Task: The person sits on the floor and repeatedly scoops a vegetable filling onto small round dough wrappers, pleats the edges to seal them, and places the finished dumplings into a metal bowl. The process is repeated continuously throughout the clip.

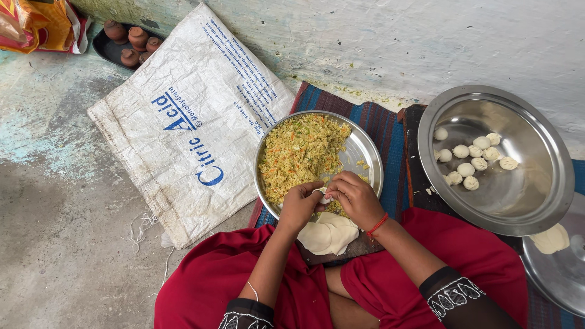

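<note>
a dumpling being pinched shut over the filling plate

a small dumpling [322,196] is held between both hands above the near rim of the steel filling plate [364,148]. the left hand [300,205] is curled around it from the left, and the right hand [355,197] is closed on it from the right, fingertips meeting at the dough.

the step is judged to be the sealing of the wrapper. it is best done with the edge gathered in small even pleats, the filling kept clear of the seam, and pressure kept light so the thin dough is not torn.

the dumpling is pale, soft and mostly hidden by the fingers; its shape cannot be told. the shredded vegetable filling [301,152] is heaped yellow-green on the plate. flat dough wrappers [329,234] lie stacked on a dark board just below the hands. finished dumplings [472,158] are gathered in the large steel bowl [548,183] to the right.
</note>
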